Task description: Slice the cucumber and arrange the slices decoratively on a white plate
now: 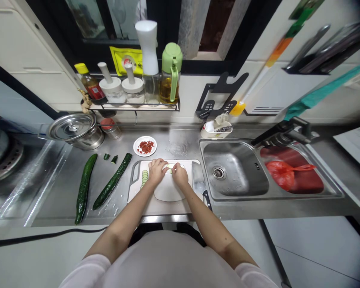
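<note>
Knife (199,182) lies along the board's (168,209) right edge, clear, I judge, of the plate (169,193). Left hand (157,171) and right hand (180,175) pinch pale cucumber (169,165) between their fingers, apparently steadying it.

Cuke slices (144,178) nr L hand (157,171)

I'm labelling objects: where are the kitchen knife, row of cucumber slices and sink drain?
Kitchen knife (199,178), head view: on the blade.
Row of cucumber slices (144,178), head view: middle slices.
Sink drain (219,173), head view: at its centre.
</note>
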A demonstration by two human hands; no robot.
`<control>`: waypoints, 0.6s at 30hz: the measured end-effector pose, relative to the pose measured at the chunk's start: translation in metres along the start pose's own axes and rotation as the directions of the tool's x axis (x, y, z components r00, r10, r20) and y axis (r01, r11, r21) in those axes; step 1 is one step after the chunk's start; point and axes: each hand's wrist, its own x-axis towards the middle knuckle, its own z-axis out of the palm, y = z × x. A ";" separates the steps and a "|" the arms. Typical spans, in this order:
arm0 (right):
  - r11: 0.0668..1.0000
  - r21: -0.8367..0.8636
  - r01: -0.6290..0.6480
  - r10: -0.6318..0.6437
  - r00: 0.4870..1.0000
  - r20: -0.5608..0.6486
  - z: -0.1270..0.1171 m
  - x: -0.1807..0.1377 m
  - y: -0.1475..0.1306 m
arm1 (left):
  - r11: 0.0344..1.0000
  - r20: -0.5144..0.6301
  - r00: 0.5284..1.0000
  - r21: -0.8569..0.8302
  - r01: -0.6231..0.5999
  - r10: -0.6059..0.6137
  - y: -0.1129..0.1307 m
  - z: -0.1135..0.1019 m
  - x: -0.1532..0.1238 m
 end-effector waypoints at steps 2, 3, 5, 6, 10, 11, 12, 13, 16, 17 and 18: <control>0.994 -0.088 0.057 -0.056 0.998 0.012 0.000 -0.007 0.001 | 1.000 -0.006 1.000 0.008 0.028 -0.028 -0.001 0.001 0.000; 0.988 -0.131 0.086 -0.083 0.996 0.022 0.001 -0.010 0.002 | 1.000 -0.006 1.000 0.008 0.030 -0.030 -0.001 0.002 0.000; 0.971 -0.202 0.131 -0.125 0.991 0.041 0.004 -0.014 0.003 | 1.000 -0.004 1.000 0.004 0.011 -0.011 -0.001 0.003 0.001; 0.962 -0.230 0.147 -0.139 0.989 0.053 0.005 -0.016 0.003 | 1.000 -0.006 1.000 0.002 -0.002 0.002 -0.001 0.003 0.001; 0.934 -0.309 0.180 -0.163 0.983 0.082 0.009 -0.019 0.005 | 0.999 -0.013 0.999 0.004 -0.039 0.039 -0.002 0.004 0.001; 0.929 -0.321 0.184 -0.166 0.983 0.083 0.010 -0.019 0.005 | 0.999 -0.014 0.999 0.007 -0.043 0.043 -0.002 0.004 0.000; 0.925 -0.330 0.188 -0.171 0.982 0.081 0.011 -0.019 0.006 | 0.999 -0.013 0.999 0.010 -0.047 0.047 -0.002 0.005 0.000; 0.922 -0.336 0.192 -0.177 0.981 0.077 0.011 -0.019 0.006 | 0.999 -0.012 0.999 0.014 -0.052 0.052 -0.003 0.005 0.000; 0.914 -0.349 0.204 -0.190 0.979 0.074 0.013 -0.019 0.006 | 0.998 -0.020 0.998 0.024 -0.062 0.063 -0.003 0.006 -0.001; 0.913 -0.353 0.206 -0.192 0.979 0.074 0.014 -0.019 0.007 | 0.998 -0.025 0.998 0.026 -0.064 0.064 -0.003 0.006 -0.001; 0.911 -0.357 0.207 -0.194 0.978 0.074 0.014 -0.020 0.007 | 0.998 -0.029 0.997 0.026 -0.065 0.065 -0.003 0.007 -0.001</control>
